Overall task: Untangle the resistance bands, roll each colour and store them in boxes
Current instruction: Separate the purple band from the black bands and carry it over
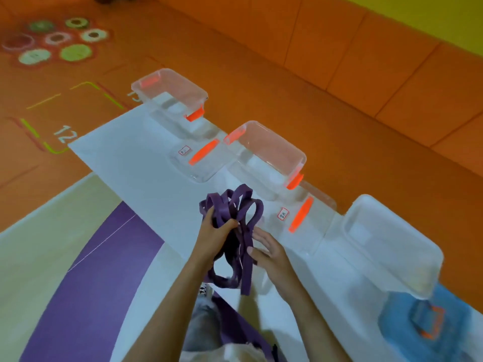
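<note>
— Two bare forearms rise from the bottom edge. What do the hands hold?
— Left hand (217, 231) curls its fingers round a bunch of purple resistance bands (235, 205): flat, matte, rubbery strips, looped and tangled, ends hanging at mid-frame over the white worktop (125, 158). Right hand (269, 248) sits beside the hanging strands, fingers straight and spread, thumb against one strip, gripping nothing.
— Boxes?
— Three, in a diagonal row from upper centre to lower right: far box (170, 87) and middle box (264, 150), clear plastic with orange clips, and near box (350, 220), milky and round-cornered. Two flat clear lids, far lid (198, 163) and near lid (300, 218), lie before them.
</note>
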`<state>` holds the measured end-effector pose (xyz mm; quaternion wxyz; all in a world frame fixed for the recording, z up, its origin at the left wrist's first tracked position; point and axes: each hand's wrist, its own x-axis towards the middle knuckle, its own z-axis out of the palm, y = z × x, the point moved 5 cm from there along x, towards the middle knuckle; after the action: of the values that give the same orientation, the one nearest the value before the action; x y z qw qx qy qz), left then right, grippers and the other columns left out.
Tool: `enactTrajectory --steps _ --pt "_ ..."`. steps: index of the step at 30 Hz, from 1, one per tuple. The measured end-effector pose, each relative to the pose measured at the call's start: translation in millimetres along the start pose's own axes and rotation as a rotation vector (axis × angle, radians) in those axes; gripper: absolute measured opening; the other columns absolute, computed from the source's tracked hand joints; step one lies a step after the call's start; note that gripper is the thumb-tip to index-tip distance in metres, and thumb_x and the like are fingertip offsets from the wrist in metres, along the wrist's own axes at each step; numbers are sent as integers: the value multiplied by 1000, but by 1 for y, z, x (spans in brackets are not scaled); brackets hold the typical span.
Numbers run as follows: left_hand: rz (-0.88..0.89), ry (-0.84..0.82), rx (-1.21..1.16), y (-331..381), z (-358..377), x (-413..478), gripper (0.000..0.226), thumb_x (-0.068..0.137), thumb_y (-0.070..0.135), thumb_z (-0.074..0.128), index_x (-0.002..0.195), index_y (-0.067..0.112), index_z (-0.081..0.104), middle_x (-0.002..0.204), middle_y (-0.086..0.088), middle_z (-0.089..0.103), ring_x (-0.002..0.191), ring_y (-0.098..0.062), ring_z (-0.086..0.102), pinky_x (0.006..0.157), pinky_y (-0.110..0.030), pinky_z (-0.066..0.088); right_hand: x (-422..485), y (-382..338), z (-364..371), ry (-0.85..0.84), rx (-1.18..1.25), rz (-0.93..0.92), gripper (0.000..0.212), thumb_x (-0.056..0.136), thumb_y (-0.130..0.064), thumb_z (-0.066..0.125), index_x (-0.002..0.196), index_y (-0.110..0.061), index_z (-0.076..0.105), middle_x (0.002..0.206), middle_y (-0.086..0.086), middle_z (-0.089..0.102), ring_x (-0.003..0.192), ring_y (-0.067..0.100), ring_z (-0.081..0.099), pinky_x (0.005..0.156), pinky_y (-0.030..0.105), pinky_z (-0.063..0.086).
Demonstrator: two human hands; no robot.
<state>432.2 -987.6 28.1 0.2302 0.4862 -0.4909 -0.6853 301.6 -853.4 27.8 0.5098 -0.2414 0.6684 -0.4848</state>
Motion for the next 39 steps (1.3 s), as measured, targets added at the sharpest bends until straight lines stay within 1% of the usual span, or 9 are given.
enactTrajectory --steps 4,7,9,12,18,23,29,35,39 --pt "-27 -96 127 11 -13 56 55 84 16 76 135 33 62 105 9 79 99 -13 76 78 -21 60 42 -2 23 138 55 72 41 103 -5 64 141 -18 57 140 -4 63 113 11 72 93 26 59" --pt "-57 -150 244 9 -19 87 73 85 9 77 151 22 51 121 -6 75 113 -25 72 97 -43 60 64 5 31 190 24 177 39 102 -6 64 138 -20 57 142 -2 61 114 8 68 92 23 57" --pt "-67 -140 407 0 -23 104 64 84 7 78 144 15 57 119 -14 72 119 -36 65 104 -55 55 76 13 33 185 -36 241 45 102 -6 64 144 -17 53 144 -2 57 113 6 68 93 22 54" --pt "-143 -217 639 -16 -24 116 66 86 22 76 148 21 54 127 -15 61 127 -43 56 106 -57 50 90 27 36 184 -68 341 52 103 -4 60 149 -22 44 140 -6 54 92 -9 70 70 7 51" --pt "-88 -191 1334 -28 -25 115 105 92 75 58 168 34 -2 167 -16 28 146 -40 40 113 -50 42 91 39 45 219 -283 379 56 104 -16 63 156 -20 43 160 5 47 137 28 57 112 42 50" --pt "-19 -146 1424 -29 -24 117 115 84 87 53 168 29 0 175 -19 5 155 -42 27 122 -50 36 85 56 44 272 -410 372 47 106 -24 61 151 -19 48 156 8 49 136 24 56 112 38 51" --pt "63 -61 1341 -28 -22 106 118 81 89 54 168 26 8 174 -24 2 159 -46 19 122 -56 34 73 63 37 300 -545 326 46 107 -36 56 151 -26 47 155 1 48 136 17 53 107 25 44" --pt "175 11 1344 -17 -10 72 107 87 84 52 169 23 18 171 -30 16 157 -49 25 125 -60 30 38 61 20 352 -760 281 51 108 -38 50 157 -29 39 166 -2 38 151 21 39 122 39 35" --pt "261 -49 1519 -22 5 36 99 94 82 42 170 30 5 174 -27 -2 162 -45 7 128 -58 18 -6 61 5 420 -913 256 51 108 -37 50 157 -33 38 166 -4 36 151 20 40 119 38 39"
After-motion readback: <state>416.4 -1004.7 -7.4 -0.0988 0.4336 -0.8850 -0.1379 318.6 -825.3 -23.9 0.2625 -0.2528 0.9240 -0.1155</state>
